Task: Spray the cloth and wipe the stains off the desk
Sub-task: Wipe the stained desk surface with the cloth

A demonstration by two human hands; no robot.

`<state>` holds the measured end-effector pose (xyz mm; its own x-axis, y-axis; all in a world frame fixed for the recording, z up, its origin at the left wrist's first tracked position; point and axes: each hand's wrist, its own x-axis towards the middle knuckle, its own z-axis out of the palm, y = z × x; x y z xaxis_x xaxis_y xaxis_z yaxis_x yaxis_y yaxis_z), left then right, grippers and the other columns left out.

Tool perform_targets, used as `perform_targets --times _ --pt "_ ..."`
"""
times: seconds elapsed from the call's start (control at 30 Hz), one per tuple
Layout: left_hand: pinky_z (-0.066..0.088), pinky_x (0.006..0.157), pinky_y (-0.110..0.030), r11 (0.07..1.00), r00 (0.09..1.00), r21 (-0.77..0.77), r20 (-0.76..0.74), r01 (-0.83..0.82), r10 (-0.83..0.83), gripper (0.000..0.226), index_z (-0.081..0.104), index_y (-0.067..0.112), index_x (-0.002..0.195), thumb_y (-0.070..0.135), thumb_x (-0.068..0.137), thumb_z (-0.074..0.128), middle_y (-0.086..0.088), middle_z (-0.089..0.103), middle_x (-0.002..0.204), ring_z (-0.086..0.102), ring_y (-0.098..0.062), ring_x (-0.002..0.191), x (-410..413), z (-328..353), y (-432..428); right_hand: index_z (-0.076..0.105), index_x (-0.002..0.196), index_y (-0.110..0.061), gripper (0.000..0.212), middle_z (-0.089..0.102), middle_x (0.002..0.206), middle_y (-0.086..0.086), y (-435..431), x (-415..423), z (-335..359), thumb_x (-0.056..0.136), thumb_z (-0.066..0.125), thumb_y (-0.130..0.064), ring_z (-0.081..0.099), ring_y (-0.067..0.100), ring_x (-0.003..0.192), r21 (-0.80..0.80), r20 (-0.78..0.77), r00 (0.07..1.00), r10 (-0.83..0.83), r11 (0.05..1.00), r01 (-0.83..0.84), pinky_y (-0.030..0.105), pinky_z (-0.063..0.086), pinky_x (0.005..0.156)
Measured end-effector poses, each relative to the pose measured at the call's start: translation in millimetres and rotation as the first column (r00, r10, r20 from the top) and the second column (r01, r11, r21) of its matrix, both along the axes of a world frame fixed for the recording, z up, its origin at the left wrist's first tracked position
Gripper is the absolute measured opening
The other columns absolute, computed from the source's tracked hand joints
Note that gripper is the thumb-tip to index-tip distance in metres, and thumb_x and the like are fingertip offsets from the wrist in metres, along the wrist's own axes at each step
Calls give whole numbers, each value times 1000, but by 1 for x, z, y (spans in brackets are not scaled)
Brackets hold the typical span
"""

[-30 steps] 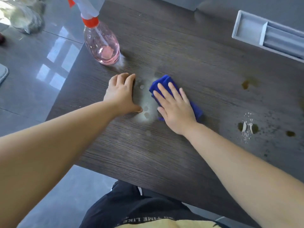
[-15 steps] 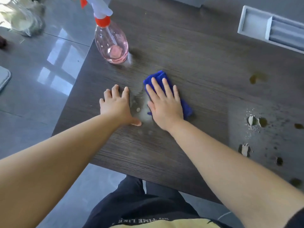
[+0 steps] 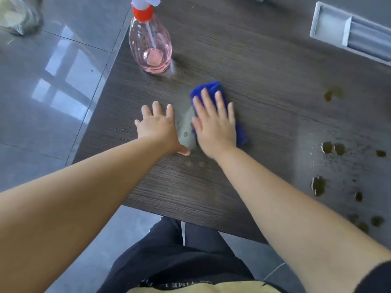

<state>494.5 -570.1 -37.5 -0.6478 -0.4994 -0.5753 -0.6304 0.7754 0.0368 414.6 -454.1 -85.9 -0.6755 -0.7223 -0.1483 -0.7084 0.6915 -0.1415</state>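
My right hand (image 3: 214,122) lies flat, fingers spread, pressing a folded blue cloth (image 3: 209,87) onto the dark wood desk (image 3: 264,85). Blue shows past the fingertips and at the wrist side. A pale wet smear (image 3: 186,127) lies just left of the cloth. My left hand (image 3: 157,125) rests palm down on the desk beside that smear, fingers apart, holding nothing. A pink spray bottle (image 3: 150,45) with a red collar stands upright behind the hands near the desk's left edge. Several brown stains (image 3: 318,185) dot the desk's right side.
A grey tray (image 3: 330,26) sits at the far right of the desk. One more brown stain (image 3: 330,95) lies below it. Glossy grey floor tiles (image 3: 53,81) lie left of the desk edge. My dark trousers (image 3: 179,250) show below the near edge.
My right hand and the cloth have slid left and back toward me over the wet patch. The left hand stays flat beside it. The view has shifted, showing more stains on the right.
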Motion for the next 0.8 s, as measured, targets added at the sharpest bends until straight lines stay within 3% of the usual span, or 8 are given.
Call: perform_targets --times 0.07,0.17,0.27,0.4,0.53,0.67,0.73,0.8 --pt "35 103 -54 1000 1000 -4 -18 -8 7 126 13 17 146 65 49 79 -11 18 144 19 -34 131 -1 0 1 33 147 -25 52 24 157 -1 50 31 0 98 28 -40 20 29 144 9 -36 970 240 971 -240 52 18 114" --pt "37 101 -53 1000 999 -1 -42 -23 23 125 18 18 144 64 46 81 -10 22 141 21 -33 129 1 0 2 38 143 -25 49 32 153 0 119 28 -1 96 33 -36 28 30 140 28 -39 937 347 938 -346 54 25 111" --pt "34 105 -52 999 996 9 -75 -43 44 126 16 21 146 64 47 81 -10 18 145 19 -34 132 4 0 1 38 144 -24 49 33 152 1 116 3 -1 96 32 -37 29 31 140 44 -49 997 64 997 -62 59 29 108" --pt "22 113 -50 992 984 74 -143 -98 108 125 7 24 149 60 54 80 -7 8 153 7 -32 140 13 -4 4 12 152 -27 54 2 160 -5 45 5 0 102 25 -42 -1 25 147 40 -25 914 -405 913 406 50 2 116" --pt "14 117 -41 973 924 173 -324 -154 203 104 14 21 148 44 68 76 -7 11 154 1 -30 142 32 -14 13 31 148 -23 54 22 157 0 61 69 -2 97 29 -42 18 29 144 -6 -62 998 -31 1000 31 53 18 114" --pt "23 109 -36 980 881 195 -459 -25 114 68 34 19 141 25 79 63 -7 24 148 13 -30 137 43 -10 38 39 143 -26 50 33 152 -1 156 93 -3 95 35 -39 26 27 141 22 -59 961 269 963 -268 51 22 111" --pt "24 108 -35 976 859 197 -512 92 22 61 41 19 137 22 80 61 -6 31 144 18 -30 134 47 -9 58 39 141 -26 49 37 150 0 176 63 -5 94 36 -37 29 28 139 17 -88 968 235 972 -235 52 26 109" --pt "26 106 -35 964 831 195 -555 179 -41 55 47 18 133 20 80 61 -7 37 140 25 -32 130 52 -8 76 42 141 -23 50 38 150 3 164 35 -5 94 32 -37 31 32 138 -7 -90 996 20 1000 -21 58 30 108"
